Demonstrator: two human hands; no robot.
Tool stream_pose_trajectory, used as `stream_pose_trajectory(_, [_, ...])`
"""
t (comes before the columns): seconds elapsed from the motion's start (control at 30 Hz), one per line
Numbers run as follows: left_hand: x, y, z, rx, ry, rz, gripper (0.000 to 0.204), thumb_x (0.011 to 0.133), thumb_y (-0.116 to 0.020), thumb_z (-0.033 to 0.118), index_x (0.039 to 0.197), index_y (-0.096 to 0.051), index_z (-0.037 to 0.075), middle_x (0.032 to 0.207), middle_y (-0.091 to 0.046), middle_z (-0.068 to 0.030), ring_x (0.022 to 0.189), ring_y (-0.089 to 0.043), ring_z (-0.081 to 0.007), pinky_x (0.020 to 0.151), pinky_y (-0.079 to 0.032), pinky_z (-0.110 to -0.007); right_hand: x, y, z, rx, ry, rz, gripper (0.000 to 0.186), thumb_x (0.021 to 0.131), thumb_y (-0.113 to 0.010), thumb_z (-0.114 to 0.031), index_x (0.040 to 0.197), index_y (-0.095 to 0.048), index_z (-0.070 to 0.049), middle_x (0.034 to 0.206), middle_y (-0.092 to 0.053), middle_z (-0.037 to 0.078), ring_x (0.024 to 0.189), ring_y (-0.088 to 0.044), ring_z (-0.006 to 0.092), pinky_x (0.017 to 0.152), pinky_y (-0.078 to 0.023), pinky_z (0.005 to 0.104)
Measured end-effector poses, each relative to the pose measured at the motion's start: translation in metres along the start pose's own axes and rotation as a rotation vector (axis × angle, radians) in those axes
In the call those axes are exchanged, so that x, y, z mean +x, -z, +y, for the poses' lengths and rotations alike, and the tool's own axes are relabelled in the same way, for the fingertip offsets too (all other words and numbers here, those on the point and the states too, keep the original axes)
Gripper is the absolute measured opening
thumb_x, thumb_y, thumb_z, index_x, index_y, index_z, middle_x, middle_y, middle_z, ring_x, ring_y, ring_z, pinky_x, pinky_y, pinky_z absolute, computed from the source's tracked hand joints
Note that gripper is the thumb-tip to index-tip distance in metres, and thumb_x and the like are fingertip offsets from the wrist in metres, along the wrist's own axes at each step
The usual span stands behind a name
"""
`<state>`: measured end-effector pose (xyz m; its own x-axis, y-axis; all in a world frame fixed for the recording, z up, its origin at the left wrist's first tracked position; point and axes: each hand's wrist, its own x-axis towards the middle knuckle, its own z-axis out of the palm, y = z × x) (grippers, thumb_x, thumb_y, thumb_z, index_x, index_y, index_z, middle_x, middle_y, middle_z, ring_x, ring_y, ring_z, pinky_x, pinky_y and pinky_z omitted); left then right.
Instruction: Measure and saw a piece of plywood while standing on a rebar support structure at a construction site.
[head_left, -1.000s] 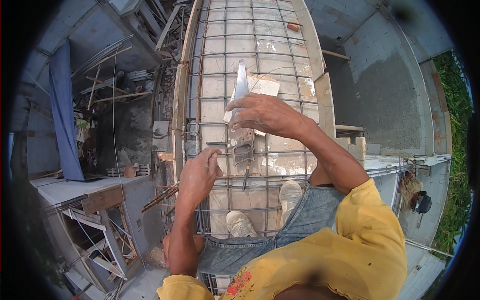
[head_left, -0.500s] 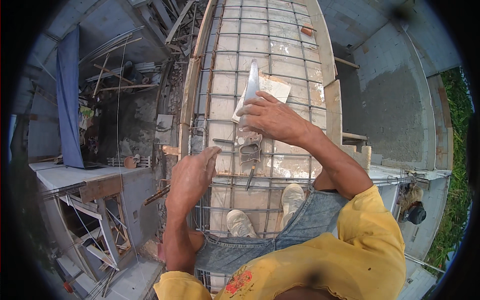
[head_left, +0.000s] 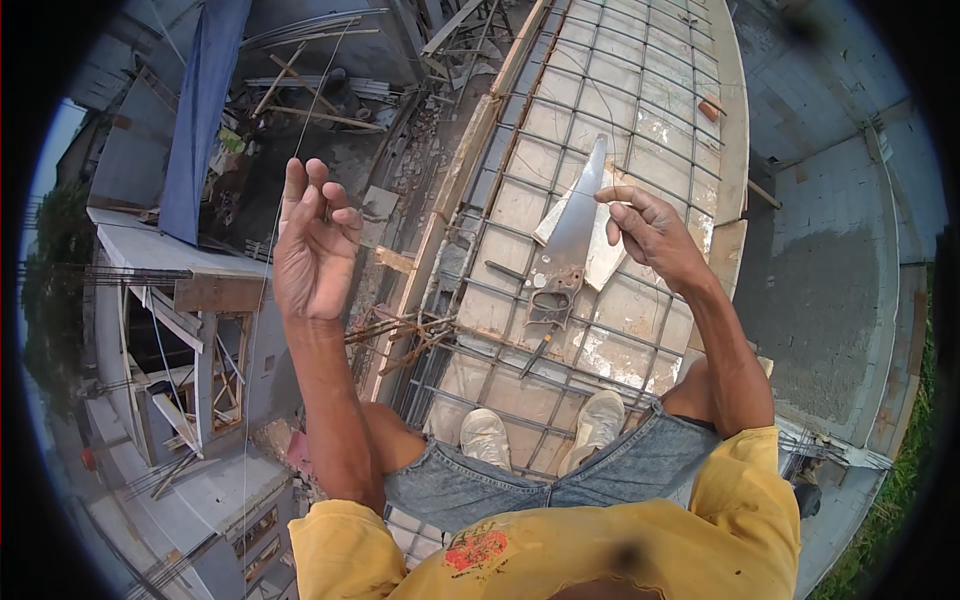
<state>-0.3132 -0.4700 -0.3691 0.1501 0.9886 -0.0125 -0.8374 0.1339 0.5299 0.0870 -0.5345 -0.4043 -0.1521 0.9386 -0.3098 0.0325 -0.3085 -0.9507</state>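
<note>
My left hand [head_left: 318, 245] is raised to the left of the formwork, its fingers curled and the thumb against them. My right hand [head_left: 645, 235] is over the rebar grid, thumb and forefinger close together beside the saw blade. Anything thin in either pinch is too fine to make out. A hand saw [head_left: 572, 235] with a worn wooden handle lies on the grid, blade pointing away. Partly beneath it is a pale board [head_left: 605, 255]. A thin pencil-like stick [head_left: 536, 355] lies just below the saw handle.
The steel rebar grid [head_left: 585, 85] runs between timber side boards [head_left: 470, 150]. My shoes [head_left: 600, 420] stand on it near rusty bar ends [head_left: 400, 335]. A brick piece [head_left: 710, 108] lies farther along. Lower ground with rubble drops away left; a grey plastered wall is right.
My left hand has risen and moved left, away from the saw. My right hand has moved right, off the blade. The view has turned, shifting the formwork rightward; the saw still lies on the grid.
</note>
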Motion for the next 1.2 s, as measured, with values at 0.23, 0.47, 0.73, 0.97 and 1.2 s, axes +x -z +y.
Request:
stream_pose_trajectory(0.23, [-0.018, -0.033, -0.04, 0.709, 0.147, 0.165, 0.074, 0.104, -0.064, 0.039, 0.159, -0.031, 0.004, 0.147, -0.052, -0.0178, 0.131, -0.057, -0.0258, 0.1, -0.055, -0.037, -0.006, -0.051, 0.001, 0.588, -0.218, -0.122, 0.038, 0.109, -0.057, -0.028, 0.139, -0.052, -0.005, 0.084, -0.062, -0.002, 0.049, -0.037, -0.002, 0.042, -0.028, 0.0159])
stream_pose_trajectory(0.47, [-0.049, -0.046, -0.126, 0.694, 0.502, -0.117, 0.077, 0.109, -0.042, 0.055, 0.159, -0.027, -0.002, 0.138, -0.06, -0.0216, 0.118, -0.066, -0.0281, 0.099, -0.056, -0.036, -0.023, -0.108, 0.015, 0.511, -0.27, -0.285, 0.047, 0.11, -0.054, -0.037, 0.136, -0.057, 0.002, 0.09, -0.064, 0.001, 0.053, -0.042, 0.0016, 0.043, -0.032, 0.0192])
stream_pose_trajectory(0.73, [-0.045, -0.043, -0.118, 0.292, 0.419, 0.132, 0.059, 0.113, -0.032, 0.05, 0.149, -0.041, 0.004, 0.091, -0.06, -0.0015, 0.079, -0.062, -0.0111, 0.075, -0.058, -0.03, -0.034, -0.121, 0.015, 0.386, -0.222, -0.35, 0.044, 0.109, -0.054, -0.037, 0.135, -0.057, -0.001, 0.083, -0.066, 0.003, 0.052, -0.047, 0.005, 0.047, -0.039, 0.0209])
stream_pose_trajectory(0.97, [-0.029, -0.032, -0.107, 0.13, 0.249, 0.207, 0.055, 0.113, -0.031, 0.051, 0.149, -0.041, 0.01, 0.077, -0.053, 0.0019, 0.057, -0.044, -0.0041, 0.053, -0.044, -0.022, -0.039, -0.126, 0.02, 0.564, -0.403, -0.392, 0.048, 0.107, -0.057, -0.039, 0.134, -0.056, 0.002, 0.09, -0.071, 0.008, 0.064, -0.061, 0.0106, 0.057, -0.052, 0.024])
stream_pose_trajectory(1.2, [-0.019, -0.023, -0.096, 0.124, 0.109, 0.231, 0.052, 0.113, -0.03, 0.05, 0.148, -0.041, 0.012, 0.08, -0.054, -0.0002, 0.06, -0.043, -0.0054, 0.052, -0.04, -0.022, -0.043, -0.128, 0.025, 0.629, -0.459, -0.423, 0.045, 0.108, -0.056, -0.036, 0.135, -0.054, -0.001, 0.092, -0.072, 0.007, 0.066, -0.064, 0.0106, 0.058, -0.055, 0.0263])
